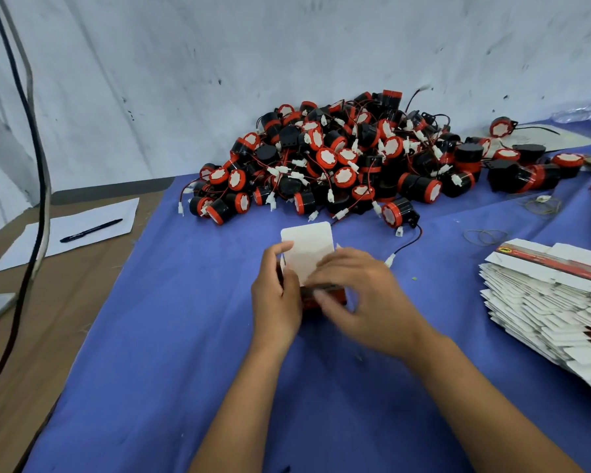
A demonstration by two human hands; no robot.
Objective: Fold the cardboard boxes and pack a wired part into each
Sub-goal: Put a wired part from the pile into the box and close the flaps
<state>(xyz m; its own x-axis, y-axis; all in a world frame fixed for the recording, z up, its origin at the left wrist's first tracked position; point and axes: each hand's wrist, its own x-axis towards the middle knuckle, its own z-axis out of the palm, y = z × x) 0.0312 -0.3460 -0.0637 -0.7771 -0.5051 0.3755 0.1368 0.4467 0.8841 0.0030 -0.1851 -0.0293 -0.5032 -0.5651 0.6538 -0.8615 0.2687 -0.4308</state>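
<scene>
Hands [318, 295] grip one red carton [321, 297] at worktop [185, 336] centre, white flap [307, 249] still up; heaped wired parts [338, 158] far, flat cartons [553, 302] right remain unpacked.

A black pen [91, 230] lies on white paper [65, 233]; possibly rubber bands [485, 235] on the blue cloth [185, 336].

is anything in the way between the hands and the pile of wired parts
Nothing visible does. Both the left hand and right hand hold the box, and bare blue cloth lies between it and the pile of wired parts.
</scene>
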